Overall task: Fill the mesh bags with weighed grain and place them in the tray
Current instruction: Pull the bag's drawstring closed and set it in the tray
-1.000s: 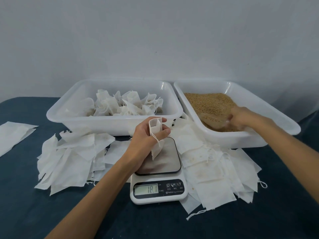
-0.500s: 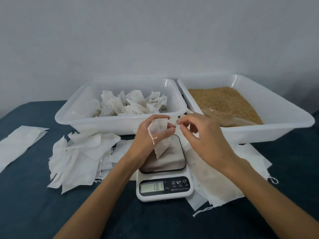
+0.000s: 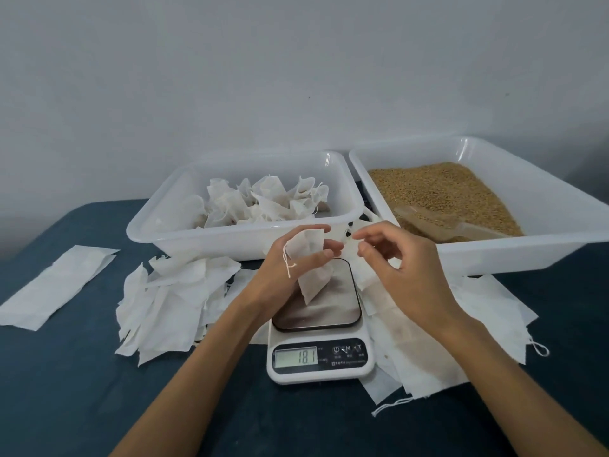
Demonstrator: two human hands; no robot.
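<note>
My left hand [image 3: 290, 262] grips a small white mesh bag [image 3: 311, 268] by its upper part, just above the steel platform of a digital scale [image 3: 318, 324] whose display reads 18.1. The bag's drawstring dangles over my knuckles. My right hand [image 3: 398, 268] hovers just right of the bag, fingers loosely curled, holding nothing that I can see. A white tray [image 3: 237, 239] behind the scale holds several filled bags [image 3: 267, 202]. To the right, another white tray [image 3: 527, 258] holds brown grain [image 3: 438, 189] with a clear scoop [image 3: 454, 227] lying in it.
Loose empty mesh bags are heaped left of the scale [image 3: 171, 298] and right of it [image 3: 445, 331]. A flat stack of bags [image 3: 56, 285] lies at the far left on the dark blue table cover [image 3: 66, 390]. A plain grey wall stands behind.
My right hand left the grain tray and came beside the bag in my left hand. The scoop now lies in the grain. The scale reading stays 18.1.
</note>
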